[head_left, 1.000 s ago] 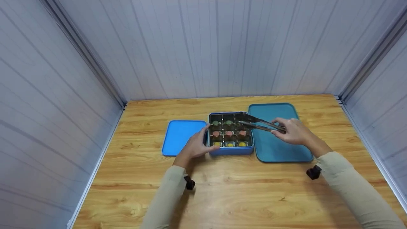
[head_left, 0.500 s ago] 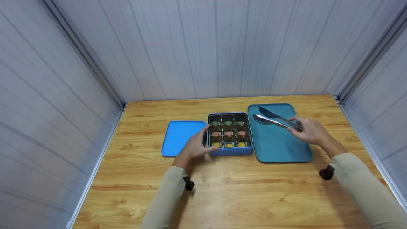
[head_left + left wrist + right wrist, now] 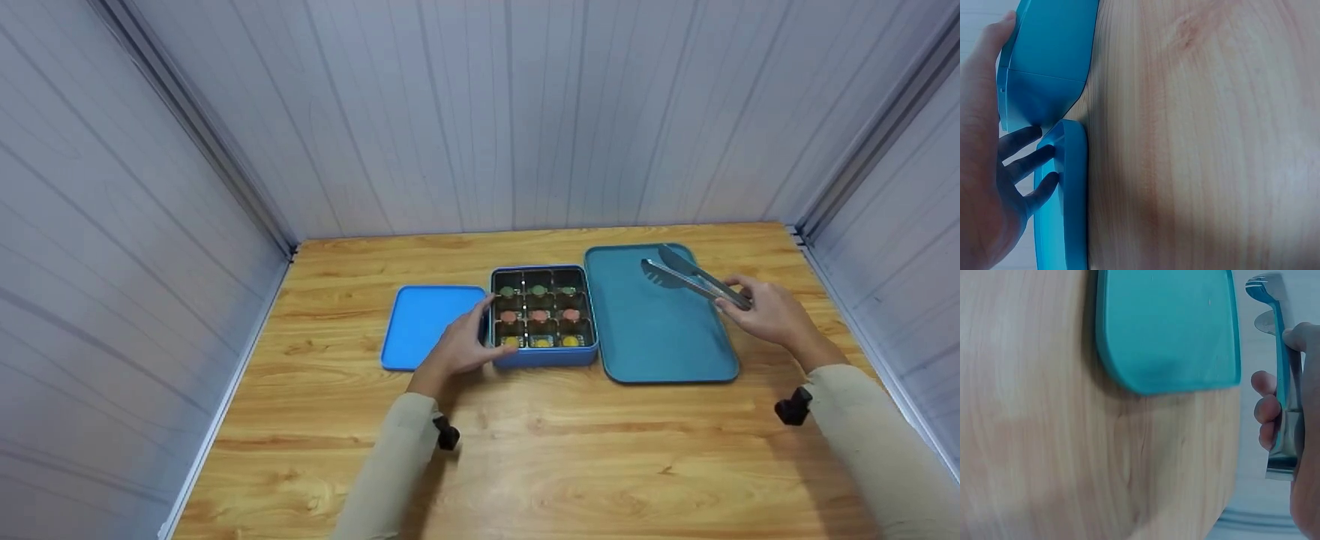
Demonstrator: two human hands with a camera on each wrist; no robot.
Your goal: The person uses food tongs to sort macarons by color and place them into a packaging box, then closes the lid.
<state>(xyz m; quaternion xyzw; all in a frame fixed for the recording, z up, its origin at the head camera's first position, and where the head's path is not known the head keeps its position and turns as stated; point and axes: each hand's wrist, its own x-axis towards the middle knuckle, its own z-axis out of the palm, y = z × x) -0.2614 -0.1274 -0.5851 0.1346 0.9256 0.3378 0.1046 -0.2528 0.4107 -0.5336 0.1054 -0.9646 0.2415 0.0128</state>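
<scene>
At the centre of the table (image 3: 540, 450), a blue box (image 3: 544, 354) with nine compartments is placed, its lid off; round pieces are seen in the cells, green in the far row, red in the middle row, yellow in the near row. This box is taken as the landmark. Just left of the box, touching or nearly touching its wall, a blue lid (image 3: 420, 324) lies flat. The left hand (image 3: 457, 349) is rested against the left wall of the box, its grip relaxed with the fingers (image 3: 1027, 163) spread straight over the lid edge and the thumb along the box corner; nothing is clasped. Just right of the box, a teal tray (image 3: 660, 337) lies flat. Above the far right part of the tray, metal tongs (image 3: 690, 277) are held by the right hand (image 3: 772, 319), its grip closed around their handle end. The tong tips are parted and carry nothing
</scene>
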